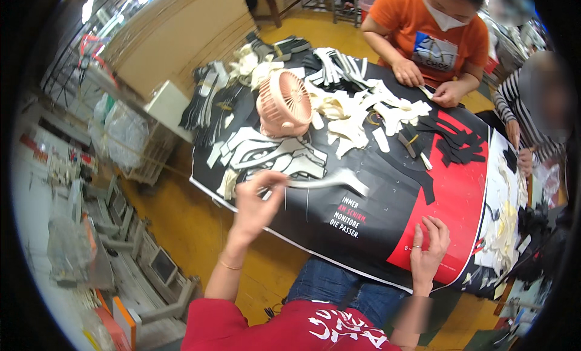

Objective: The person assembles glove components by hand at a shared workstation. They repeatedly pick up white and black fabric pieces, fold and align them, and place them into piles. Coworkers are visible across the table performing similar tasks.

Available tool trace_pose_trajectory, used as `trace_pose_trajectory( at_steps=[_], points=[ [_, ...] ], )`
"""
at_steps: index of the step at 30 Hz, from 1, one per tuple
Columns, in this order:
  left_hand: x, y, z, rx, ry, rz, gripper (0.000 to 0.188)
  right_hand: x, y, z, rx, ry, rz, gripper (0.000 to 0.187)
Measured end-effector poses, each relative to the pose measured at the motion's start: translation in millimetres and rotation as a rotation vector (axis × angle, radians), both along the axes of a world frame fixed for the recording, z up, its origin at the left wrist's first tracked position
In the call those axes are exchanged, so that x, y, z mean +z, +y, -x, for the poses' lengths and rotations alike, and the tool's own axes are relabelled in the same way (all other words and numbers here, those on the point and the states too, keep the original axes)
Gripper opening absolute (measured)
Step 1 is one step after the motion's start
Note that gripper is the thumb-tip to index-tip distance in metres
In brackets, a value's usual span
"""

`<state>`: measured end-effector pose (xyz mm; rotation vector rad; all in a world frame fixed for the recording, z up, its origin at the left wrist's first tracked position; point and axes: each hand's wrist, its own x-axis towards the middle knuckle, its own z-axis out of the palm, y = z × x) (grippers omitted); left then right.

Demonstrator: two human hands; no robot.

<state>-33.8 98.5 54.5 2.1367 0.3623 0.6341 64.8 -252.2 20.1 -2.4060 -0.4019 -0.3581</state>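
My left hand (257, 206) is raised over the near left edge of the table, its thumb and fingers pinched on one end of a curved white cut piece (339, 179). The far end of that piece is smeared by motion above the black table cover (290, 216). Over the red part of the cover (396, 252), at the near right, my right hand (431, 248) holds nothing, its fingers apart and slightly bent. Just beyond my left hand lies a heap of white-and-black cut pieces (275, 154).
A pink fan (284, 106) stands amid heaps of cream pieces (348, 133). Black pieces (454, 142) lie on the red area. Across the table a person in orange (436, 33) handles a small white piece; another in stripes (514, 103) sits at the right. Tall cardboard (181, 48) leans at the left.
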Motion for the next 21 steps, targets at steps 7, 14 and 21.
trace_pose_trajectory(
  at_steps=[7,14,21],
  points=[
    [7.7,88.0,9.1,0.414,0.252,-0.442,0.022,-1.7,13.9,-6.1,0.012,-0.06,0.072,0.026],
    [62.1,-8.6,-15.1,-0.046,-0.329,-0.137,0.022,-16.6,17.1,-84.9,-0.354,0.087,0.228,0.04],
    [187.9,-81.1,-16.1,-1.069,-0.722,0.481,0.074,-29.0,-13.6,-53.3,-0.248,0.089,0.166,0.03]
  ],
)
